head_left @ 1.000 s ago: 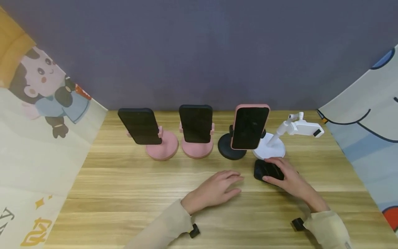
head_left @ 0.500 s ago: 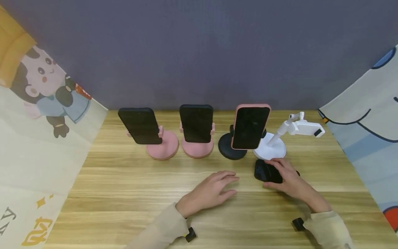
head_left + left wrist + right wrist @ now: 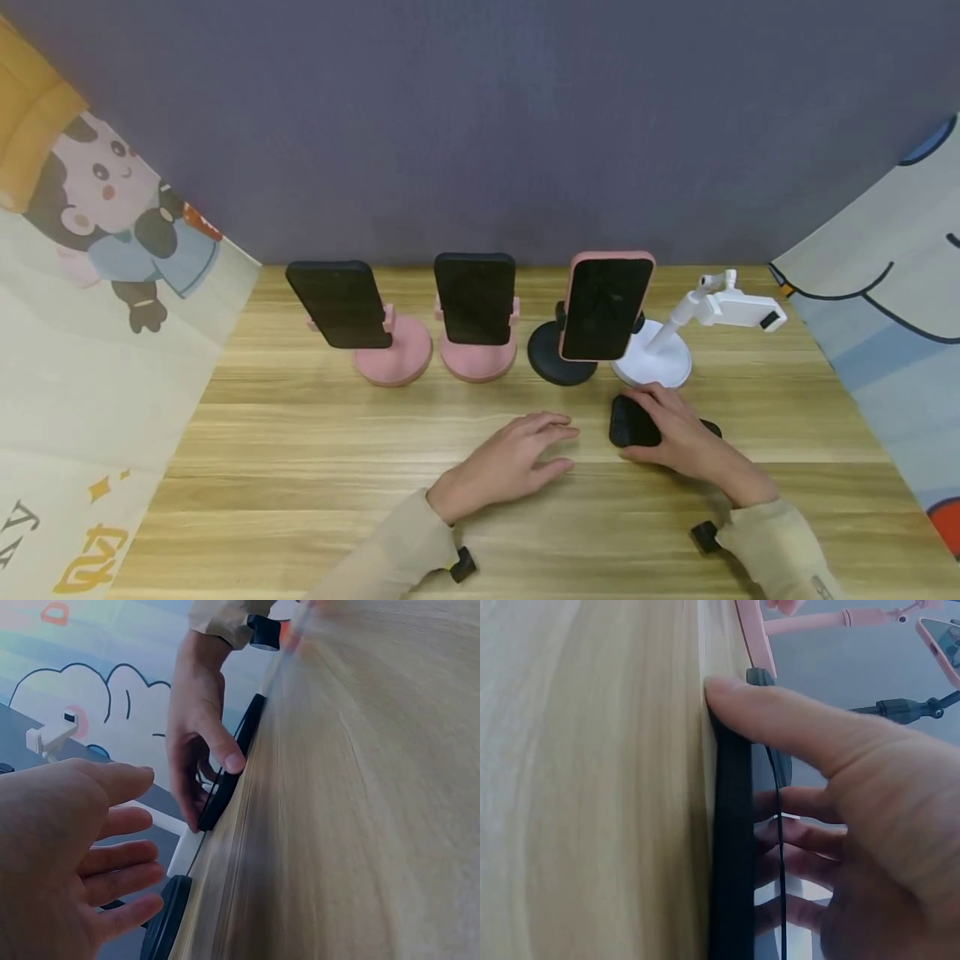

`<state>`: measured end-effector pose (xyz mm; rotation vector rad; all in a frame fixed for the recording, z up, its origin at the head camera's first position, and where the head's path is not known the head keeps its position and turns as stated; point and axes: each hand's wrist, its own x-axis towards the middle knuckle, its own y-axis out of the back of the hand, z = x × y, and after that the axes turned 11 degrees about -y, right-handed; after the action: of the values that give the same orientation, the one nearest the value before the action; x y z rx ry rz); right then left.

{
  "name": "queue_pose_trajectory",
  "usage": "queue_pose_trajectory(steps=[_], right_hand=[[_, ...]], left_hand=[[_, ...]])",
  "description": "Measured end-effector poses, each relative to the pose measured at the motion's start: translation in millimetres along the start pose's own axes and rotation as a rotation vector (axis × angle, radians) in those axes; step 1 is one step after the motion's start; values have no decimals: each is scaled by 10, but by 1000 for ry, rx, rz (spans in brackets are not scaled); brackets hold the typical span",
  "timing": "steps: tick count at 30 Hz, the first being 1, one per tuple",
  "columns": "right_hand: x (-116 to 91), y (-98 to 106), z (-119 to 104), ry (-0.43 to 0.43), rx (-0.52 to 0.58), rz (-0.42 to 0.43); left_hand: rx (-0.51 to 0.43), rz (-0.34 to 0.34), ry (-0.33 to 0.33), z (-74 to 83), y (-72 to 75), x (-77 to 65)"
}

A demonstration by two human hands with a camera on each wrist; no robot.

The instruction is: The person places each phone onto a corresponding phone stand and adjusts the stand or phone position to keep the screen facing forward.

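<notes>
My right hand (image 3: 675, 437) spans a black smartphone (image 3: 632, 423) that lies at the table's right side, its dark screen facing up. Thumb and fingers grip its two long edges; the palm covers its middle. In the right wrist view the thumb presses one edge of the smartphone (image 3: 731, 855), the fingers are across from it. My left hand (image 3: 506, 458) is over the table left of the phone, fingers loosely extended and holding nothing. Just behind the phone is a white phone stand (image 3: 651, 354), its holder (image 3: 742, 311) bare and tilted.
Left of the white stand stand a black phone stand (image 3: 558, 367) with a pink-cased phone (image 3: 606, 308) and two pink stands (image 3: 395, 360) bearing black phones (image 3: 341, 304). A grey-blue panel (image 3: 480, 125) closes the back of the wooden table (image 3: 300, 475); printed panels flank both sides.
My right hand has slid left along the phone, so its right end shows behind the palm. The phone's left end has shifted slightly toward me. My left hand has drawn back a little left.
</notes>
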<state>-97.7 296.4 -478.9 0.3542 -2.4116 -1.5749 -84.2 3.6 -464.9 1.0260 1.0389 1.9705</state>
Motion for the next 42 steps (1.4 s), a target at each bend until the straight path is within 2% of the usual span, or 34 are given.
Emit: queue_pose_trajectory(steps=[6, 14, 22, 25, 30, 32, 37, 42], right_hand=[[38, -33, -23, 60, -12, 61], [52, 36, -104, -30, 71, 67], [20, 131, -223, -31, 188, 200], [10, 145, -264, -24, 283, 276], [29, 174, -355, 42, 451, 432], [34, 222, -455, 76, 507, 485], [32, 358, -741, 160, 626, 591], [72, 352, -815, 241, 737, 677]], left_hand=[[9, -30, 25, 1, -44, 49], [18, -17, 49, -9, -89, 130], [6, 22, 97, 26, -75, 198], [-11, 33, 106, 36, -78, 223], [-34, 66, 83, 63, -89, 296], [-35, 82, 68, 80, -92, 327], [-43, 134, 42, 119, -93, 402], [-78, 194, 25, 133, -139, 445]])
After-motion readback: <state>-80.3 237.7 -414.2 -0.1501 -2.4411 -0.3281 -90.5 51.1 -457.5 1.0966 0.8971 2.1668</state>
